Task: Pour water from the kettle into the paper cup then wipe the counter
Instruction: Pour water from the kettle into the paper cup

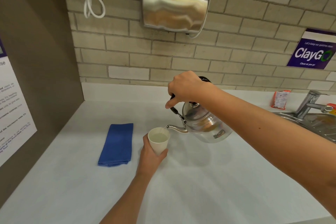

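Observation:
A shiny steel kettle (209,125) hangs tilted above the white counter (200,178), its spout over the rim of a white paper cup (158,142). A thin stream of water runs from the spout into the cup, which holds water. My right hand (185,87) grips the kettle's black handle from above. My left hand (151,154) is wrapped around the cup from the left and below. A folded blue cloth (117,144) lies flat on the counter, left of the cup.
A steel sink (320,123) with a tap (309,103) sits at the right, an orange packet (280,99) behind it. A metal hand dryer (174,5) hangs on the brick wall above. A grey side panel (36,60) with a notice bounds the left.

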`<act>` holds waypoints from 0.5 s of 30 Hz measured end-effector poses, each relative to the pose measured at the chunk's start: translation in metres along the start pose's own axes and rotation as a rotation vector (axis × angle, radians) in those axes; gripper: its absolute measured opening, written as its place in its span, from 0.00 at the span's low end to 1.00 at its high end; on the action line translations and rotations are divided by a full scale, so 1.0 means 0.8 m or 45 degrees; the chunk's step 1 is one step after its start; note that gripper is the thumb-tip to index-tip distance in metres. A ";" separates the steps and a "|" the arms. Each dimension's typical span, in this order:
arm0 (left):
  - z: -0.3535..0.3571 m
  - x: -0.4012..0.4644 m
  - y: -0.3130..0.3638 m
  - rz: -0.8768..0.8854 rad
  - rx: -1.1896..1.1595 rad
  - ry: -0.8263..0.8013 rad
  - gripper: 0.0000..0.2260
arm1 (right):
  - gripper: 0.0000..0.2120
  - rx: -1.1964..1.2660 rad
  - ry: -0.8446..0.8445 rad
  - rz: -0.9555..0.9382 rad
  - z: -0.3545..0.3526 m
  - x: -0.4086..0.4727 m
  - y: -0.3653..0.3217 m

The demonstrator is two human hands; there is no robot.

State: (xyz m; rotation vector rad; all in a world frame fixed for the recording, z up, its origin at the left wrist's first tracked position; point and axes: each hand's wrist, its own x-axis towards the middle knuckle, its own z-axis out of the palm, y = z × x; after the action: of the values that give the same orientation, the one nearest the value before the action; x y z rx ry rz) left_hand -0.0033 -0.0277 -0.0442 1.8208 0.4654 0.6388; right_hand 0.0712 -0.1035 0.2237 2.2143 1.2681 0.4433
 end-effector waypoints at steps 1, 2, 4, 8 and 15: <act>0.000 0.000 0.000 0.004 -0.001 -0.002 0.37 | 0.27 0.002 -0.003 0.000 0.000 0.000 -0.001; 0.000 0.000 0.001 0.004 0.000 -0.007 0.37 | 0.27 0.004 -0.007 0.000 0.001 0.001 -0.001; 0.000 0.000 0.001 -0.001 0.002 -0.015 0.38 | 0.27 0.005 -0.014 0.001 0.001 0.002 -0.003; -0.001 0.000 0.002 -0.002 -0.003 -0.009 0.37 | 0.29 0.007 -0.008 0.003 0.002 0.003 -0.004; 0.000 0.001 0.001 0.003 -0.014 -0.010 0.37 | 0.29 0.015 0.003 0.000 0.002 0.005 -0.005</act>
State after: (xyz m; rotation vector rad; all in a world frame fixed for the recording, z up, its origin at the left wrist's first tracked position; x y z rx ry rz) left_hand -0.0028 -0.0274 -0.0434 1.8131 0.4536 0.6343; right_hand 0.0716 -0.0989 0.2201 2.2242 1.2749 0.4399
